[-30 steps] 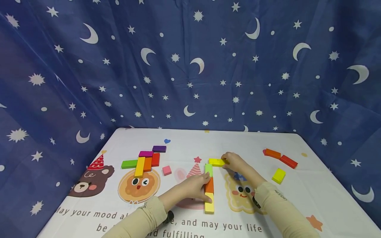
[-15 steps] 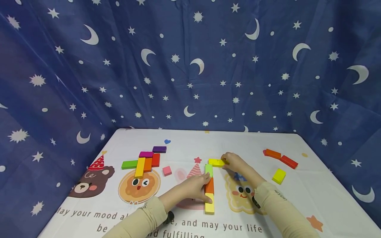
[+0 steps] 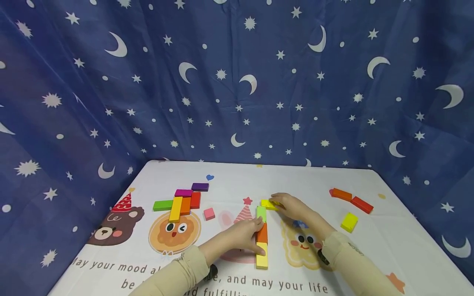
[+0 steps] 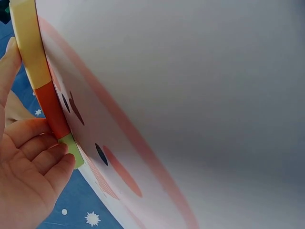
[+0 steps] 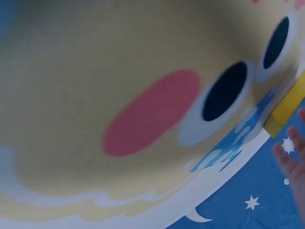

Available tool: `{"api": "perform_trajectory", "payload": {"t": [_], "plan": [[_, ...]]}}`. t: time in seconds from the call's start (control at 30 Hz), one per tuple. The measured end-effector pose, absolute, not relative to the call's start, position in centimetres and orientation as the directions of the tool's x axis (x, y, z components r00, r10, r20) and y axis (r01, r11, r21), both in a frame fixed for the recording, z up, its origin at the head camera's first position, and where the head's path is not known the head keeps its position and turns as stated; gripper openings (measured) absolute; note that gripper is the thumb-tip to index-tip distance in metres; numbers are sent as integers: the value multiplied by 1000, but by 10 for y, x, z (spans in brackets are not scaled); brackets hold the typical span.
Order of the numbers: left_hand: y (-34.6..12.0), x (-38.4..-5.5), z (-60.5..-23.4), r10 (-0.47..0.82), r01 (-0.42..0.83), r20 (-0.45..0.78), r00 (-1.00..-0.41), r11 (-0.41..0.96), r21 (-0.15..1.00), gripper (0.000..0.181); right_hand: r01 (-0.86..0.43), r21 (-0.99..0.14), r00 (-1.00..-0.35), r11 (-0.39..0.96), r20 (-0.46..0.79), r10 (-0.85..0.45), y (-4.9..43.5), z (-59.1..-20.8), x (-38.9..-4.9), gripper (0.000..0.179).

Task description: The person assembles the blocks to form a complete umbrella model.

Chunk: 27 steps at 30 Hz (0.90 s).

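Observation:
A column of light green (image 3: 261, 213), orange (image 3: 262, 233) and pale yellow (image 3: 261, 262) blocks lies end to end on the table. My left hand (image 3: 242, 237) rests along its left side, thumb on the pale yellow block and fingers by the orange and green ones. In the left wrist view those fingers (image 4: 47, 152) are loosely bent against the blocks. A bright yellow block (image 3: 268, 204) lies crosswise at the column's far end. My right hand (image 3: 294, 206) is over its right end, partly hiding it. The right wrist view has the fingertips beside that yellow block (image 5: 288, 105).
At left lies a cluster of green (image 3: 163, 205), yellow (image 3: 175, 209), orange, red, magenta and purple (image 3: 200, 187) blocks. A small pink block (image 3: 209, 213) sits near it. At right are orange (image 3: 342, 194), red (image 3: 362, 204) and yellow (image 3: 349, 222) blocks. A starry curtain hangs behind the table.
My right hand has moved slightly left, its fingers now farther over the bright yellow block. The left hand stays on the column. The head view has shifted a little.

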State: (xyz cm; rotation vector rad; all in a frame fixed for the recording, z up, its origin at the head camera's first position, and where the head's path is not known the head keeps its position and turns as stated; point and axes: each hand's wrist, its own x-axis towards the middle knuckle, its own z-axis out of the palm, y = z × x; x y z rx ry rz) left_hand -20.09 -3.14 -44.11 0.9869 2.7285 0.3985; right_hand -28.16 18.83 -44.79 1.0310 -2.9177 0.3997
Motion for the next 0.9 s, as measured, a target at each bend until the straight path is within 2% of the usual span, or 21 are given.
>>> {"api": "perform_trajectory", "payload": {"t": [0.17, 0.37, 0.7, 0.9], "plan": [[-31, -199, -440, 649, 596, -112, -752, 743, 303, 90, -711, -221, -696, 667, 84, -714, 188, -448, -272, 34], [-30, -200, -440, 651, 603, -109, -751, 744, 289, 89, -733, -242, -667, 635, 74, -742, 188, -445, -269, 36], [-30, -200, -441, 654, 611, -102, -750, 743, 273, 89, -735, -197, -661, 649, -10, -751, 178, -433, -270, 36], [-26, -202, -436, 662, 636, -119, -740, 747, 195, 90, -704, -227, -687, 673, -27, -727, 178, -432, -272, 36]]}}
